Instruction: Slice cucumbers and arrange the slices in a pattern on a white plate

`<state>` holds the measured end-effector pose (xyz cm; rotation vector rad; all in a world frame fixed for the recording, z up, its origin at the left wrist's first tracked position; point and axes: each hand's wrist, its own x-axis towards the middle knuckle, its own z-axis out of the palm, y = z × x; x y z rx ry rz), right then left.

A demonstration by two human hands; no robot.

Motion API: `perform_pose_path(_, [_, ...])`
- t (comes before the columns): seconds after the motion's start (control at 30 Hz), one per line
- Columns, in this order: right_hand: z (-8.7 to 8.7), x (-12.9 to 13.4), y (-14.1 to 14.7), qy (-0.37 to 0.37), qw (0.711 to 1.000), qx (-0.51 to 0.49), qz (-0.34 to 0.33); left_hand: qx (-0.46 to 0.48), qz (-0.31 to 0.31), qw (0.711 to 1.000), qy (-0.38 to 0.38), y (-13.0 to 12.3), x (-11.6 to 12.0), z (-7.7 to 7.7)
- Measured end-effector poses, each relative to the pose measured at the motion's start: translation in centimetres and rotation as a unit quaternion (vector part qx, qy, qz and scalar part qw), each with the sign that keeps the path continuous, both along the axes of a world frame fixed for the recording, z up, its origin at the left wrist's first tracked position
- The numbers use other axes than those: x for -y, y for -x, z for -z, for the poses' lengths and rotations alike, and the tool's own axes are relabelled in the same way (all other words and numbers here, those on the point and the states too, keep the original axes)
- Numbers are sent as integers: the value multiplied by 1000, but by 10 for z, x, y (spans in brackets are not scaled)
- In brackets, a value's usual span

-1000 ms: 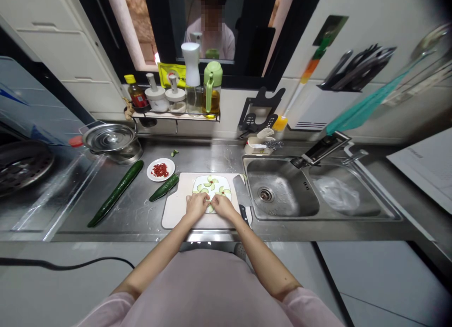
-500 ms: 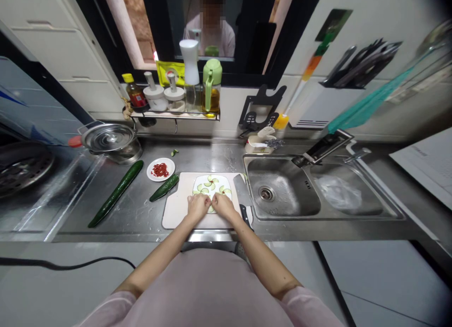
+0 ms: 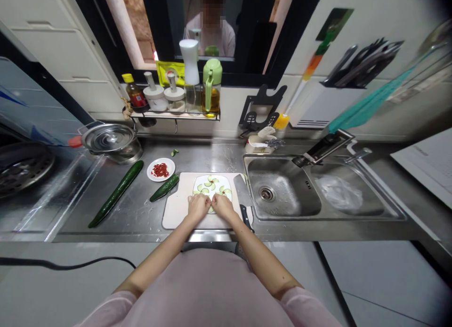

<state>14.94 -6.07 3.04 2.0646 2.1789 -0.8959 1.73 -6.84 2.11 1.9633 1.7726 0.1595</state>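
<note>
Both my hands meet over the near part of a white plate (image 3: pixel 224 180), which lies on a pale cutting board (image 3: pixel 177 215). My left hand (image 3: pixel 198 206) has its fingers closed in a pinch. Close beside it, my right hand (image 3: pixel 222 206) is closed the same way; whatever lies between the fingertips is hidden. Cucumber slices (image 3: pixel 212 186) form curved, petal-like groups on the plate, with small red bits among them. A knife (image 3: pixel 243 193) with a black handle rests along the board's right side. A cut piece of cucumber (image 3: pixel 164 188) touches the board's left edge.
A small white dish (image 3: pixel 149 171) holds chopped red pieces. Further left are a whole cucumber (image 3: pixel 116 194) and a lidded steel pot (image 3: pixel 112 139). The double sink (image 3: pixel 282 211) is on the right. A rack of bottles (image 3: pixel 176 114) hangs behind the counter.
</note>
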Motion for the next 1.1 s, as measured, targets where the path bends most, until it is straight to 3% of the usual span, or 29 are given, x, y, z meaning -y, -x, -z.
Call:
perform_pose_path(0.33, [0, -3, -15, -44, 998, -25, 29, 66, -45, 997, 2, 10, -2, -4])
perform_pose_path(0.53, [-8, -5, -26, -51, 996, -53, 58, 53, -73, 996, -15, 22, -4, -5])
perform_pose_path(1.1, [-8, 6, -27, -31, 996, -65, 54, 61, -29, 998, -3, 12, 4, -3])
